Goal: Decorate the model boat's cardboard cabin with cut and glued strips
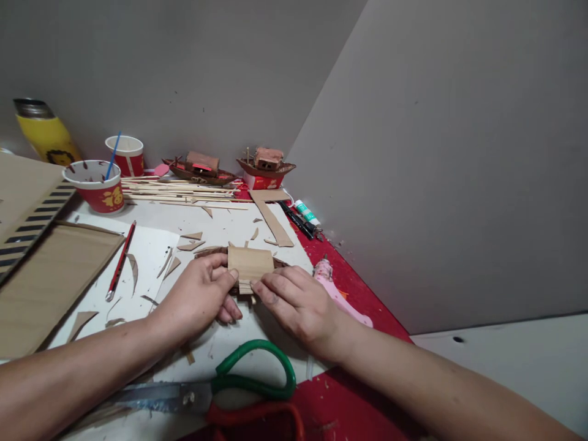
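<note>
A small model boat with a dark brown hull [209,252] is held between both hands over the white work sheet. Its curved cardboard roof [250,262] is plain tan, and a small cardboard strip [245,286] shows at its near edge. My left hand [202,291] grips the boat's left side, thumb against the roof's corner. On the right side, my right hand [298,300] has its fingers closed at the roof's lower right corner, by the strip. The hands hide most of the hull. Green-handled scissors [255,387] lie just below the hands.
Two finished-looking model boats [202,165] stand at the back by thin wooden sticks [184,191]. Left are a red paper bowl [98,199], yellow bottle [48,135], red pencil [122,260] and cardboard sheets [50,275]. A pink glue gun [337,291] lies right. Cardboard scraps [172,267] are scattered about.
</note>
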A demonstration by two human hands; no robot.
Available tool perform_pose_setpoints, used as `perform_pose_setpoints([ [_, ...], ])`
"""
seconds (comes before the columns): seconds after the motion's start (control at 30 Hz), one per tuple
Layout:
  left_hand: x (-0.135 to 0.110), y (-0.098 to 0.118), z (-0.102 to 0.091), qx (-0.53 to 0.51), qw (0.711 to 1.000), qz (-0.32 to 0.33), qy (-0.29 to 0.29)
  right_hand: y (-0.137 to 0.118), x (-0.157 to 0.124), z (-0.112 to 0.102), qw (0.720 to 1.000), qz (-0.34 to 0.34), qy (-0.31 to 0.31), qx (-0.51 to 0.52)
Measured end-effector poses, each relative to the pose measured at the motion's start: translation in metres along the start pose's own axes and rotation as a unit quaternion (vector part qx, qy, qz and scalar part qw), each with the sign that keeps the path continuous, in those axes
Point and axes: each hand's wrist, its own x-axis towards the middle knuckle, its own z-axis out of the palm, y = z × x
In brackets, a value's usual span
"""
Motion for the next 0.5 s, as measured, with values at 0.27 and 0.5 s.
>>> perform_pose_setpoints([
  [0.27, -0.0012, -0.0008, 0.0003, -0.014, 1.0, 0.001, 0.005, 0.0014, 0.0001, 0.0028, 1.0, 0.0, 0.001, -0.007],
  [0.5, -0.0007, -0.0005, -0.0004, -0.006, 1.0, 0.005, 0.002, 0.0006, 0.0005, 0.0031, 1.0, 0.004, -0.006, 0.004],
])
